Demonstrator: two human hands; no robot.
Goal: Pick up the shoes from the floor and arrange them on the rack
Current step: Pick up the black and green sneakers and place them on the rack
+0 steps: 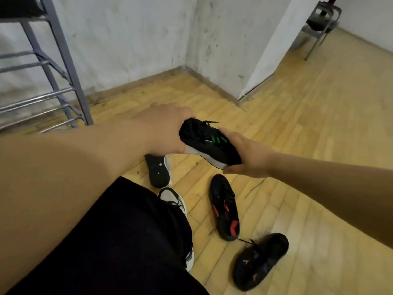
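A grey metal shoe rack with shiny crossbars (pixel 70 81) stands at the left edge of the yellow wooden plank floor (pixel 319 124), against the stained white wall (pixel 127 39). Its lower bars that show carry no shoes.

Right of the rack, the left hand (pixel 168 128) reaches out over the floor, fingers curled down around the heel end of a black knit sneaker with green stripes and a white sole (pixel 210 145). The sneaker is lifted clear of the floor, tilted with its toe down to the right. The right hand (pixel 248 156) clasps the toe end, with fingers along the far side and the thumb under the sole.

Below the left hand, a black shoe turned on its side, tread showing (pixel 158 170), lies on the planks. Just nearer, a white and grey sneaker with black laces (pixel 172 199) is partly hidden by the person's black-clad leg (pixel 127 241). To the right, under the held sneaker, lies a black shoe with red markings (pixel 225 207). Nearer the floor's bottom edge is a black laced shoe with faint pink markings (pixel 259 262), close to the red-marked one.

At the far right corner stands a grey metal stool (pixel 319 24).
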